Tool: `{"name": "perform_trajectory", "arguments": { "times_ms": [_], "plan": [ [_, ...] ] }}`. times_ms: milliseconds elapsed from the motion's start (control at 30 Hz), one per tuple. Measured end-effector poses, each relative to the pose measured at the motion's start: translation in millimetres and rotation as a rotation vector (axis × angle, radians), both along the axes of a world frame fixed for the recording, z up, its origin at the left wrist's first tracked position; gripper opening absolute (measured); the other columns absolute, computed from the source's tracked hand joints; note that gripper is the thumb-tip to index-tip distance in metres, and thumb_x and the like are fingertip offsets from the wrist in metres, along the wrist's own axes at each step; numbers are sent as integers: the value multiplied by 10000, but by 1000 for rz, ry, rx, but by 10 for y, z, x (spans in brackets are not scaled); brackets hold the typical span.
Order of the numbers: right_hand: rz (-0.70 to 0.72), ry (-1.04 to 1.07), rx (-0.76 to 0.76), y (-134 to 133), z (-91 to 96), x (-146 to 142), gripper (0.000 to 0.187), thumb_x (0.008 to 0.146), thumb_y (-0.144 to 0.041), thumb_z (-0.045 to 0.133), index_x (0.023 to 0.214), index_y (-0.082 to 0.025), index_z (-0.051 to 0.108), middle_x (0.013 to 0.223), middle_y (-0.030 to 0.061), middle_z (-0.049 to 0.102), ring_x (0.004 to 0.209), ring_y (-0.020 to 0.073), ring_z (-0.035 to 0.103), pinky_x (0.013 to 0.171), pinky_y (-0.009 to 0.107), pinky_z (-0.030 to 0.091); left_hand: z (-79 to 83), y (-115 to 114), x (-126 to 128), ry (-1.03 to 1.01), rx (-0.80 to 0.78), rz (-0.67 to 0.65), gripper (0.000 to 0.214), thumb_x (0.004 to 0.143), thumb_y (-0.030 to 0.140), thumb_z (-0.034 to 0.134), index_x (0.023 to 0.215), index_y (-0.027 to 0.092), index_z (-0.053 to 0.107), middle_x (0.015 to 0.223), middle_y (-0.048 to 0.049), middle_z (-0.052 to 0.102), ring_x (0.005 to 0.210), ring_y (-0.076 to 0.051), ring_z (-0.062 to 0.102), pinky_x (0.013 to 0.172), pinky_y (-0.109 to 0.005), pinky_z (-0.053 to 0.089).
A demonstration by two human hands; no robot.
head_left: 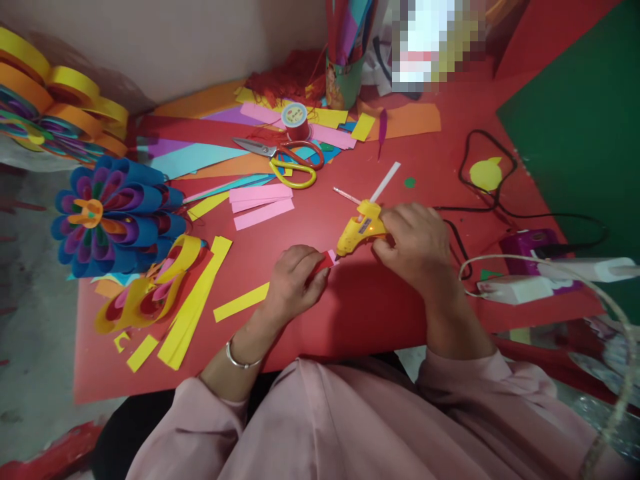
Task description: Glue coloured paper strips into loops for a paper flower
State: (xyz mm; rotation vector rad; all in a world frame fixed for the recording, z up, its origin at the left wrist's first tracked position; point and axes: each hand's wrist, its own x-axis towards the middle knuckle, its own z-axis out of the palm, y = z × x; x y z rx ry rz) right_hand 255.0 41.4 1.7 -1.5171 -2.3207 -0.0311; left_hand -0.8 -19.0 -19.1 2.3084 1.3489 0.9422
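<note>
My right hand (417, 243) is closed round the handle of a yellow hot glue gun (361, 230), its nozzle pointing down and to the left. The nozzle tip meets or hovers just over a small pink and red paper piece (324, 261); which of the two, I cannot tell. Between the thumb and fingers of my left hand (299, 277) that paper piece is pinched, partly hidden by the fingers. A yellow paper strip (240, 303) lies beside my left hand. Pink paper strips (261, 203) are stacked farther off.
Scissors (285, 160) and a thread spool (296, 123) lie toward the back. Paper flowers, one blue (113, 213), stand at the left near long yellow strips (195, 307). A black cord (500, 207) and a power strip (525, 288) occupy the right side of the red table (370, 320).
</note>
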Motion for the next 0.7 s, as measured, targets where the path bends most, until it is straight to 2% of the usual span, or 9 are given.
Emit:
{"name": "perform_trajectory", "arguments": {
  "times_ms": [700],
  "plan": [
    [-34,24,69,47,-113,-52,267,876,-202,561,1117,-192,674,952,107,690,908,293,538,755,397,323,-1,10,1,2,53,-5,158,976,246,636,1123,188,651,1021,-110,723,987,-236,674,873,-398,581]
  ]
}}
